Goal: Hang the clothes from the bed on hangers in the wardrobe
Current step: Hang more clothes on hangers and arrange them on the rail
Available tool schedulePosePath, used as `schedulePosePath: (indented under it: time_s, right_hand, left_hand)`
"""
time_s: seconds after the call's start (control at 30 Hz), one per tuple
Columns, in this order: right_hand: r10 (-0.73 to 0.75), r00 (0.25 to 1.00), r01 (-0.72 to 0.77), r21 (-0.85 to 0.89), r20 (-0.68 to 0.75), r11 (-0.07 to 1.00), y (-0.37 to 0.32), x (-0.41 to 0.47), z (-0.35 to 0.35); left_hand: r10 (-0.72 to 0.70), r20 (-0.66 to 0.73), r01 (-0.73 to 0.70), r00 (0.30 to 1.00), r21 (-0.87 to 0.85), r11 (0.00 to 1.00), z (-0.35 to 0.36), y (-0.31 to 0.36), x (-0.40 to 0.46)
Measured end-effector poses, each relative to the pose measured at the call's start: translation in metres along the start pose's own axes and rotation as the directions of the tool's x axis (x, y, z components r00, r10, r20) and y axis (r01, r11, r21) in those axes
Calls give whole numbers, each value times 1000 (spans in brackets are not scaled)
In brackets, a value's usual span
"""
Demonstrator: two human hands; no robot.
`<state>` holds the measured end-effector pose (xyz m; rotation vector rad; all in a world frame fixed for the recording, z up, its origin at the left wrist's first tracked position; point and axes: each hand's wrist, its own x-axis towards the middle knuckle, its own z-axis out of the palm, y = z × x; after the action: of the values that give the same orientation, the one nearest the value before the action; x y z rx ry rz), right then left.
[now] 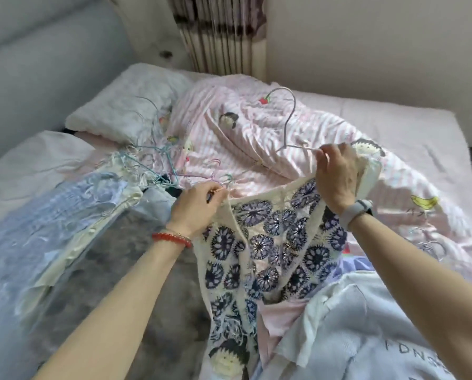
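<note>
Right hand (336, 174) pinches wire hanger (289, 116) w/ crochet cardigan (270, 242) collar; left hand (196, 209) grips opposite collar edge, hanger arm aimed toward it.

The cardigan (270, 242) is cream crochet with round purple-and-navy flower motifs. Beyond the cardigan, the quilt (245, 133) has pink and white stripes with cartoon prints, including a yellow banana (424, 201). On the quilt above the cardigan, the hanger (287, 116) is pale silver. Left of the cardigan lie a tangle of blue and white hangers (147, 165) and a pale blue dress (65, 215). Beside the cardigan's top, a red bead bracelet (172, 239) and a grey watch (356, 212).
</note>
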<state>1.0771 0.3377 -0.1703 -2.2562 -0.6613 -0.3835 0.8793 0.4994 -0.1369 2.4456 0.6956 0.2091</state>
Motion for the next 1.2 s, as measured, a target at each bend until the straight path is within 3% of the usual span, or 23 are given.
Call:
schedulePosePath:
  time_s: [0.1, 0.2, 0.27, 0.37, 0.43, 0.5, 0.6, 0.67, 0.77, 0.87, 1.03, 1.1, 1.2]
  right_hand:
    - [-155, 987, 158, 53, -52, 986, -76, 11, -11]
    - [-358, 928, 369, 120, -102, 922, -159, 8, -23]
    - [-451, 879, 474, 176, -154, 863, -215, -1, -32]
    - [-530, 824, 567, 288, -202, 772, -300, -31, -46]
    - [-563, 794, 606, 367, -229, 706, -351, -64, -52]
    - [-605, 765, 628, 468, -221, 622, -393, -106, -55]
    - [-692, 714, 584, 635, -106, 506, -444, -185, -59]
    - [-762, 646, 556, 712, -45, 429, -469, -244, -66]
    - [-893, 451, 561, 782, -14, 271, -499, -327, -86]
    - [-990, 142, 577, 814, -20, 66, -515, -397, -110]
    - [-956, -289, 553, 807, -46, -206, -523, -498, -142]
    - [-916, -390, 519, 800, -90, -299, -523, -538, -152]
    - [-868, -470, 435, 813, -161, -386, -529, -592, -171]
  left_hand:
    - [-23, -238, 29, 971, 22, 999, -61, -9, -32]
    - [-73, -441, 99, 895, 36, 994, -114, -27, -84]
    - [-89, -586, 146, 805, 51, 988, -150, -39, -123]
    - [-72, -786, 234, 614, 94, 968, -216, -50, -191]
    - [-33, -844, 293, 535, 149, 944, -257, -58, -245]
    - [-9, -860, 375, 510, 213, 902, -283, -67, -306]
    - [-69, -869, 520, 490, 228, 823, -279, -82, -407]
    - [-132, -893, 623, 430, 188, 759, -263, -89, -477]
    - [-193, -939, 737, 284, 84, 671, -243, -91, -582]
    - [-234, -967, 806, 97, -62, 589, -217, -79, -682]
    - [-380, -920, 783, -94, -305, 543, -141, -56, -810]
    - [-395, -904, 787, -165, -363, 500, -115, -43, -848]
    - [-361, -887, 815, -288, -425, 393, -89, -20, -898]
